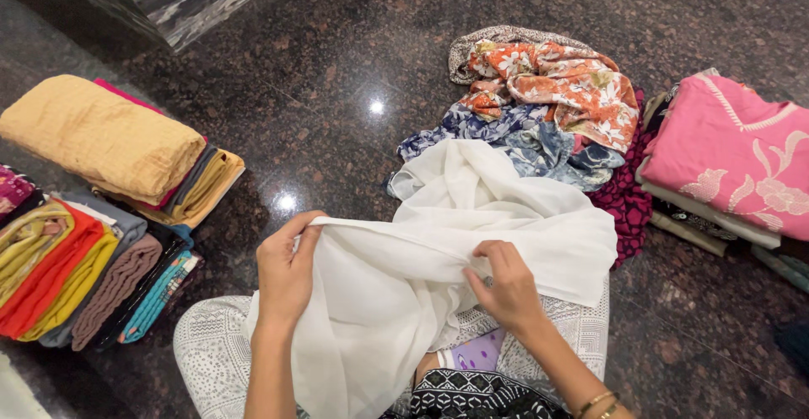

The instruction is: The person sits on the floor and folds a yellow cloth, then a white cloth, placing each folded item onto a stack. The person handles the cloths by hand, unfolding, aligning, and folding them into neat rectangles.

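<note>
While gripped [286,271], white cloth [472,217] uncontained.

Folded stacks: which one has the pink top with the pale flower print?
The stack on the right, beside the loose heap. The left stacks are topped by a mustard cloth.

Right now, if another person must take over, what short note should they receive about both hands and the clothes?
Left hand: pinching the edge of the white cloth.
Right hand: gripping a fold of the same cloth, over the lap.
Done: folded stacks lie on the dark floor at the left; a pink-topped stack at the right.
Left: the white cloth is not yet folded; a loose heap of floral garments lies ahead.
</note>
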